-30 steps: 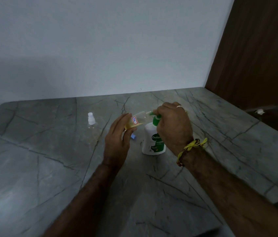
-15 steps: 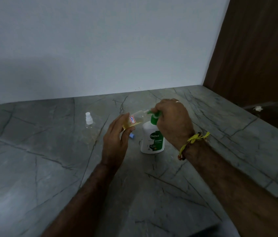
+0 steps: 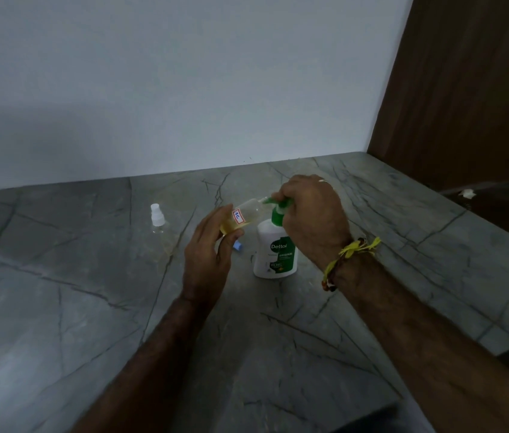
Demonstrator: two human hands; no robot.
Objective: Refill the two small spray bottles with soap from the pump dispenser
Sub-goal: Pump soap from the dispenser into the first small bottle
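The left hand point(image 3: 208, 260) grasps a small clear plastic spray bottle point(image 3: 240, 217) with its cap off, tipped nearly on its side so the open neck points at the pump spout; yellowish soap pools in the low end against the fingers. That tilt seems meant to bring the mouth level with the spout so soap goes straight in. A white sticker edged in red on this bottle carries a handwritten mark, perhaps "4C", though it is too small to be sure.

Just beyond that grip, below the bottle, a small blue cap point(image 3: 238, 245) lies on the grey veined stone counter point(image 3: 278, 354), probably this bottle's own top set aside.

To the right of the held bottle, the right hand point(image 3: 312, 220) is clenched over the green pump head of a white plastic soap dispenser point(image 3: 275, 254), pressing or ready to press. A yellow thread band point(image 3: 353, 250) circles that wrist. The dispenser stands upright on the counter; its label reads "Dettol" and "ORIGINAL".

Well off to the left of both grips, farther back, a second small clear spray bottle with a white nozzle point(image 3: 158, 218) stands upright, apparently awaiting its turn.
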